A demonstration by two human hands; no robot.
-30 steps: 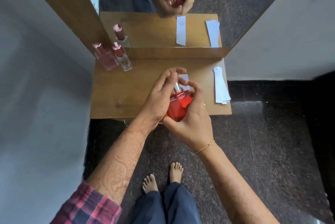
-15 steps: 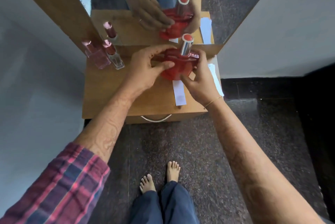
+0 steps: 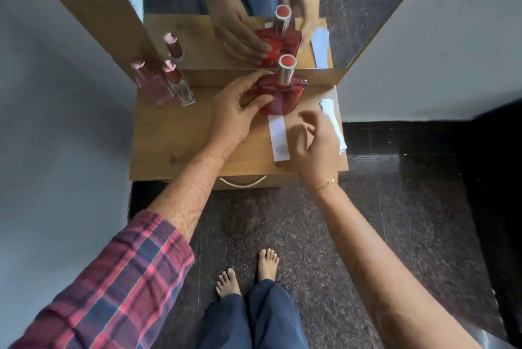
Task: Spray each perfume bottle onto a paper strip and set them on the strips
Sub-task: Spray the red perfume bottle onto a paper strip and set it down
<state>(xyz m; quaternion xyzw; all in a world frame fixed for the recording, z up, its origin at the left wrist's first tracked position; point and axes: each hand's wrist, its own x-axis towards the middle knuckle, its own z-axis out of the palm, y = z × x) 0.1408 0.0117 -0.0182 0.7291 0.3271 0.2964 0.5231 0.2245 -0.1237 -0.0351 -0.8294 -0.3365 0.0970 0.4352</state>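
A red perfume bottle (image 3: 285,95) with a silver, red-topped cap stands upright on the far end of a white paper strip (image 3: 279,138) on the wooden shelf (image 3: 175,134). My left hand (image 3: 240,107) holds the bottle's left side with thumb and fingers. My right hand (image 3: 316,148) hovers to the right of the strip, fingers loosely curled, holding nothing. A pink bottle (image 3: 152,84) and a clear bottle with a pink cap (image 3: 180,85) stand at the shelf's back left.
A small stack of spare paper strips (image 3: 333,119) lies at the shelf's right edge, partly behind my right hand. A mirror (image 3: 254,9) rises behind the shelf. A drawer handle (image 3: 243,181) sits under the front edge. My bare feet stand on the dark floor below.
The red bottle was brought from in front of me onto the strip's far end. My right hand has let go of it and drawn back toward the right.
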